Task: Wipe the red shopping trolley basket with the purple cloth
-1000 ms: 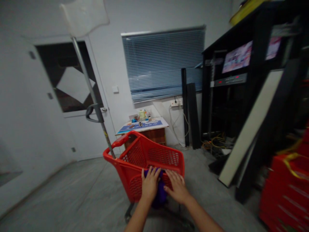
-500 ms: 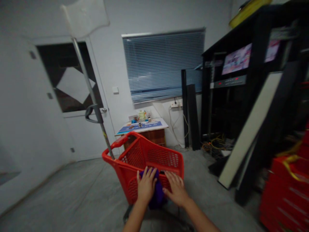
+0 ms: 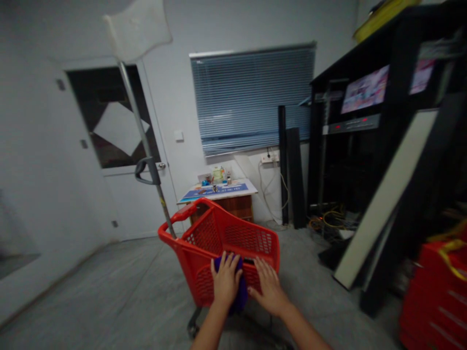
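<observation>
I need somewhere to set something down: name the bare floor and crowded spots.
Bare floor lies between the red cart and the door, and between the cart and the pale leaning board. Cables lie by the black rack; small items crowd the table.

Shopping cart (image 3: pixel 184 255): you are looking at red plastic, smooth with a soft sheen along the rim, its sides perforated.
Cloth (image 3: pixel 241 296): the purple fabric under your left hand (image 3: pixel 225 282) looks soft and matt.
Pole (image 3: pixel 136 107): smooth gray metal, to your eye dully shiny.
Pole grip (image 3: pixel 146 171): dark gray, matt, plastic-looking.
Floor (image 3: pixel 146 291): you see matt gray concrete, unevenly toned.
Window blind (image 3: pixel 251 97): smooth slats with a faint sheen; you cannot tell metal from plastic.
Low cabinet (image 3: pixel 239 206): reddish-brown, wood-look front.
Door handle (image 3: pixel 161 166): shiny metal.
Door sheet (image 3: pixel 120 129): white, matt, paper-like.
Wall (image 3: pixel 178 92): pale, matt, mostly smooth.
</observation>
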A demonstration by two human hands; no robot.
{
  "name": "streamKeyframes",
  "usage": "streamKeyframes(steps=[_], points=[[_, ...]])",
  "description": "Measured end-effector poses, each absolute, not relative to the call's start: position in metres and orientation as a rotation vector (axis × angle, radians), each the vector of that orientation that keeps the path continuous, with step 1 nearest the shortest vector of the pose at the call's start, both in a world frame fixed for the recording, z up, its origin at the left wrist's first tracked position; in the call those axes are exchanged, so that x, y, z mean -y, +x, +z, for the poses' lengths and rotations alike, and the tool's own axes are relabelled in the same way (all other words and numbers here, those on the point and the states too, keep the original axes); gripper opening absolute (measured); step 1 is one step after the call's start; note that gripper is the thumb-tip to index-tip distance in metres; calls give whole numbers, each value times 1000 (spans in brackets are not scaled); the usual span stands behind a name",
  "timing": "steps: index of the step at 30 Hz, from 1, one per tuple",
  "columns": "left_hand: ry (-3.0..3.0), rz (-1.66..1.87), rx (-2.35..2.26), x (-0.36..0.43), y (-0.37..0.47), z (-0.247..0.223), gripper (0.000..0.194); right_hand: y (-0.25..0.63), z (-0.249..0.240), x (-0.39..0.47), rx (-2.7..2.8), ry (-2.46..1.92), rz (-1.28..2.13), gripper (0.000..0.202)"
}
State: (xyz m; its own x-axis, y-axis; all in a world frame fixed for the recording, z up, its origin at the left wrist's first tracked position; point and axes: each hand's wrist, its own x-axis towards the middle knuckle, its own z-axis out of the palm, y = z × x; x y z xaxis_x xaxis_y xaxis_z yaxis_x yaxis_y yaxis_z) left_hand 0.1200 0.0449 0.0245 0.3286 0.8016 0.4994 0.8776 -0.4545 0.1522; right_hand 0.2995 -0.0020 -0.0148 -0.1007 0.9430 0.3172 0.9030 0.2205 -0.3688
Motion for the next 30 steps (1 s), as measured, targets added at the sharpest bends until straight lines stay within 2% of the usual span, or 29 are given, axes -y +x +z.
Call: streamKeyframes(steps=[5, 12, 24, 30], points=[[-2463, -751, 1501, -40, 131, 23, 41, 297, -15, 1, 2035, -1708, 109, 89], [-2485, -702, 1378, -51, 116, 24, 43, 311, -18, 5, 2005, -1729, 117, 76], [-2429, -758, 1457, -45, 120, 25, 41, 309, -18, 9, 2033, -1715, 86, 78], [-2486, -722, 1390, -39, 128, 20, 46, 307, -18, 11, 2005, -1754, 93, 81]])
